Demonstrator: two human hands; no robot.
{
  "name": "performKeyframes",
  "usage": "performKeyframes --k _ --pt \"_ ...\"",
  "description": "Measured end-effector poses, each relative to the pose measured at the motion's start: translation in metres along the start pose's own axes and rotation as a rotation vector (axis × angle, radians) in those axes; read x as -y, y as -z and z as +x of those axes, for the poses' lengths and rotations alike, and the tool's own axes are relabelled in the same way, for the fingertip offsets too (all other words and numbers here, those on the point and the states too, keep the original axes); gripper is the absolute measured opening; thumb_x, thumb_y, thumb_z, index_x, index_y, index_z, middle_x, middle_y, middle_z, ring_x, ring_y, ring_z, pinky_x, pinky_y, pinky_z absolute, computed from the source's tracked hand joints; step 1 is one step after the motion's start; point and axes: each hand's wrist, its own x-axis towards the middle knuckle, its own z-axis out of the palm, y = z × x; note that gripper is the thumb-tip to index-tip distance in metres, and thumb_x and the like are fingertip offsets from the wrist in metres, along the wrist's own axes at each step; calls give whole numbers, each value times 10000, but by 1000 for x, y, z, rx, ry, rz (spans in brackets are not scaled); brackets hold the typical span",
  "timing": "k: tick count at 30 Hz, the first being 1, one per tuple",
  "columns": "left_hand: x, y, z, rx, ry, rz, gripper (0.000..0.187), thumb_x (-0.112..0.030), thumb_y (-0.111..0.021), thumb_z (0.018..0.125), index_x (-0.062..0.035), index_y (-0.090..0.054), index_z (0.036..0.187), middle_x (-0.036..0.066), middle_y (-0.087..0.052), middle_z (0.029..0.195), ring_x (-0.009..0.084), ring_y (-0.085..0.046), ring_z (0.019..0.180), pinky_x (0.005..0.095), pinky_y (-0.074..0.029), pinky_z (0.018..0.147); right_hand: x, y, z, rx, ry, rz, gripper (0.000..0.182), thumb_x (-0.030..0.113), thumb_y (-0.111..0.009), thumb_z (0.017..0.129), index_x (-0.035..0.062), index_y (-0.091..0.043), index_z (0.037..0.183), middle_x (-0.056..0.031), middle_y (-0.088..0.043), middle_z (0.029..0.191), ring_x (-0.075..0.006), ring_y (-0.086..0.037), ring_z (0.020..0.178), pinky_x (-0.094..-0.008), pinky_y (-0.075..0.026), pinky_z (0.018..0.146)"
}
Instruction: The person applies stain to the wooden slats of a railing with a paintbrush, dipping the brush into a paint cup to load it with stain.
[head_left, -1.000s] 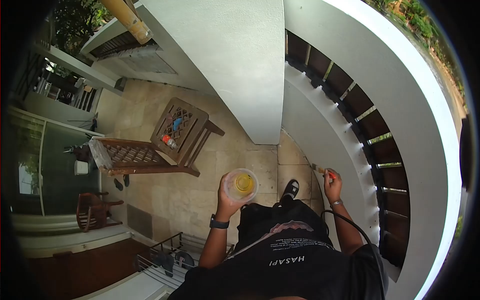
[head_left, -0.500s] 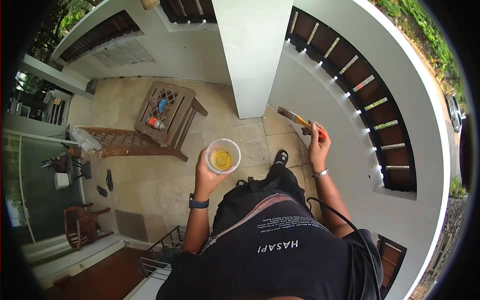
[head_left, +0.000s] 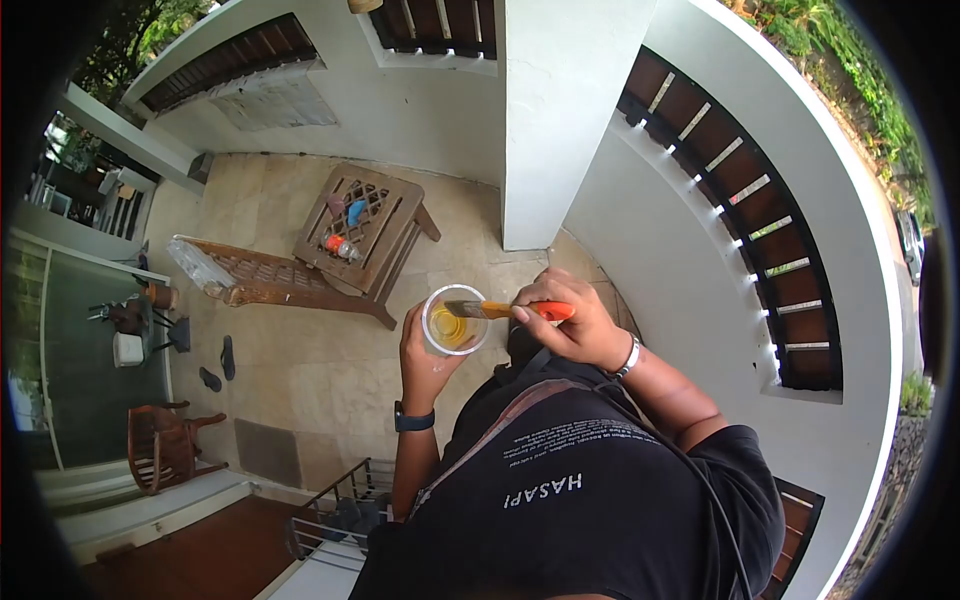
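Observation:
My left hand (head_left: pixel 424 358) is wrapped round a clear plastic cup (head_left: pixel 428 318) with yellowish liquid (head_left: pixel 449 326) low inside it. In my right hand (head_left: pixel 570 322) is a paintbrush (head_left: pixel 500 311) with an orange-red handle end, gripped between thumb and fingers. The brush lies nearly level, its bristles over the cup's mouth and its ferrule crossing the right rim. Both hands are in front of my body, close together at the middle of the view.
A wooden bench (head_left: pixel 372 228) ahead on the left bears a plastic bottle (head_left: pixel 342 247) and a blue item (head_left: pixel 356 211). A wooden lattice panel (head_left: pixel 270 272) adjoins it. A white pillar (head_left: pixel 540 120) and curved wall (head_left: pixel 650 210) stand ahead and right. Sandals (head_left: pixel 227 358) lie on the tiled floor (head_left: pixel 330 370).
My right hand has swung left with the paintbrush, from out by the wall to the cup, bringing the bristles over its mouth. My left hand still holds the cup; the view has shifted slightly.

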Motion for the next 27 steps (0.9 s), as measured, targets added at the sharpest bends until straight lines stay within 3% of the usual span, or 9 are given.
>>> performKeyframes --k 5,14,21,23,27 --pt "21 10 25 -58 1 55 764 -145 -918 608 -11 -552 1265 163 -592 1189 339 -610 1088 415 -505 918 -34 -31 48 123 120 -19 111 86 -701 852 58 -622 925 -95 -668 804 -287 -600 687 -377 -475 651" --pt "42 27 121 -27 -13 137 753 -157 -905 619 -21 -554 1271 153 -589 1228 339 -594 1130 419 -494 949 -93 -44 137 259 157 -104 138 152 -695 840 57 -633 918 -118 -655 751 -312 -630 694 -386 -502 711" --pt "61 15 194 38 -52 134 774 -183 -889 636 -43 -536 1310 142 -583 1253 344 -583 1156 422 -492 952 -139 -28 184 142 218 -67 141 67 -730 796 56 -623 886 -76 -636 724 -259 -609 642 -365 -483 656" --pt "64 13 216 85 -48 84 764 -192 -883 646 -43 -536 1310 145 -581 1256 343 -578 1164 425 -487 961 -148 -24 195 133 185 -148 139 61 -730 794 54 -622 882 -82 -646 730 -264 -602 631 -363 -478 642" --pt "91 11 262 132 -61 26 751 -205 -903 633 -30 -561 1279 152 -595 1252 337 -594 1162 408 -489 969 -167 -20 208 -20 95 -9 127 18 -710 795 55 -613 869 -74 -655 735 -254 -579 612 -353 -459 620"
